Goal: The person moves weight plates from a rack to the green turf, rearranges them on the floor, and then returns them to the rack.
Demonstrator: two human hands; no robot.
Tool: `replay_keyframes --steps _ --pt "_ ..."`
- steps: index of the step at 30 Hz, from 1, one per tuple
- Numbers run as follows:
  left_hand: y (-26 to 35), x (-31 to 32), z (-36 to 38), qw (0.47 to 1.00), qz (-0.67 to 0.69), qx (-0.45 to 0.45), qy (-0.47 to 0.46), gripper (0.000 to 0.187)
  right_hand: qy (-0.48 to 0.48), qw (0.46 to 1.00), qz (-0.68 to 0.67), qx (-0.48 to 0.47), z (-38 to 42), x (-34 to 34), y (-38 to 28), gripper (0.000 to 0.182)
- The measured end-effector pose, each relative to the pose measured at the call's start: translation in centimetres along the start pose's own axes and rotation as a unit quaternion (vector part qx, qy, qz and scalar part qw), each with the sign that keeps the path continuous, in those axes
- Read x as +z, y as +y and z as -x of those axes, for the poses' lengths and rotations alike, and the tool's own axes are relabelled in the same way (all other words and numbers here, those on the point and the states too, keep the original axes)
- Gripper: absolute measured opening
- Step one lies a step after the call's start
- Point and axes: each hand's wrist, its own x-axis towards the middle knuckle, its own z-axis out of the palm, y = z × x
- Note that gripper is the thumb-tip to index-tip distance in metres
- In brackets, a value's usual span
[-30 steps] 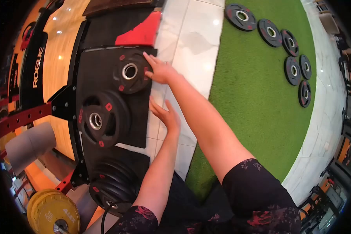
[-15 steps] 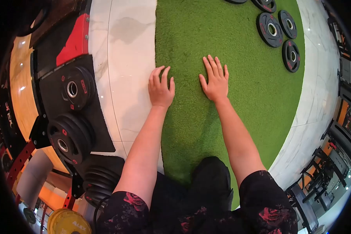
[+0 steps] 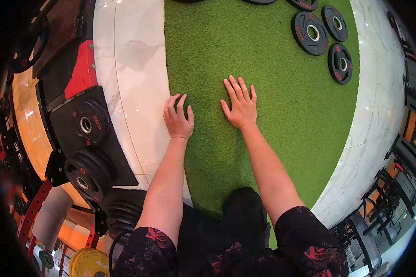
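Observation:
Both my arms reach forward over a strip of green turf (image 3: 277, 101). My left hand (image 3: 178, 119) hangs over the turf's left edge, fingers apart and slightly curled, holding nothing. To its right, my right hand (image 3: 240, 105) is spread with the palm down and nothing in it. Farther forward on the turf lie several black weight plates with red marks; a larger plate (image 3: 310, 33) is nearest my right hand, beside a smaller plate (image 3: 340, 63) and another plate (image 3: 334, 23).
At left, black plates (image 3: 88, 123) stand stacked on a dark mat (image 3: 120, 161), below a red bracket (image 3: 82, 69). A yellow plate (image 3: 88, 263) sits at lower left. Pale marble tiles (image 3: 141, 87) border the turf. Gym machines (image 3: 383, 203) line the right side.
The view has swung a little to the right, and my hands appear lower and farther left in it. Both hands keep nearly the same spread shape.

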Motion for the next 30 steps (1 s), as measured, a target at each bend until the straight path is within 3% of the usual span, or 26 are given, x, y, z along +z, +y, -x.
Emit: replay_keyframes --steps 5,7,8,10,12,15,18,20,24,26,28,30 --pt "-0.3 0.0 -0.1 1.0 0.005 0.02 0.01 0.043 0.029 0.999 -0.034 -0.001 -0.5 -0.2 0.6 0.066" --pt "0.1 0.2 -0.3 0.999 0.014 0.027 0.013 0.043 0.064 0.974 -0.216 0.026 -2.3 -1.4 2.4 0.063" --pt "0.2 0.1 -0.3 1.0 0.005 0.024 0.011 0.043 0.146 0.968 -0.201 0.036 -3.8 -2.4 4.0 0.059" --pt "0.5 -0.1 -0.3 1.0 -0.01 0.017 0.005 0.043 0.205 0.951 -0.191 0.133 -7.0 -3.7 9.1 0.059" --pt "0.3 0.1 -0.1 1.0 -0.017 0.023 0.005 0.045 0.216 0.937 -0.163 0.219 -8.9 -4.7 14.9 0.061" --pt "0.6 0.3 -0.2 0.999 -0.024 0.027 0.006 0.046 0.215 0.933 -0.107 0.268 -8.8 -5.6 22.0 0.065" --pt "0.7 0.3 -0.2 0.999 -0.035 0.018 -0.008 0.045 0.222 0.92 -0.158 0.282 -8.7 -5.8 27.8 0.076" --pt "0.6 0.4 -0.2 0.999 -0.039 0.023 -0.007 0.045 0.238 0.864 -0.254 0.364 -10.2 -5.5 30.7 0.09" --pt "0.7 0.3 -0.2 0.999 -0.039 0.021 -0.004 0.045 0.214 0.879 -0.165 0.394 -10.8 -5.6 29.0 0.1" --pt "0.6 0.4 0.0 0.999 -0.033 0.023 -0.002 0.046 0.228 0.907 -0.125 0.333 -8.2 -3.7 27.1 0.096" --pt "0.6 0.4 -0.2 0.999 -0.033 0.023 0.003 0.047 0.173 0.948 -0.078 0.254 -5.5 -4.0 22.7 0.085" --pt "0.6 0.3 -0.1 0.999 -0.031 0.019 0.003 0.047 0.107 0.955 -0.067 0.27 -2.9 -2.8 20.2 0.093"
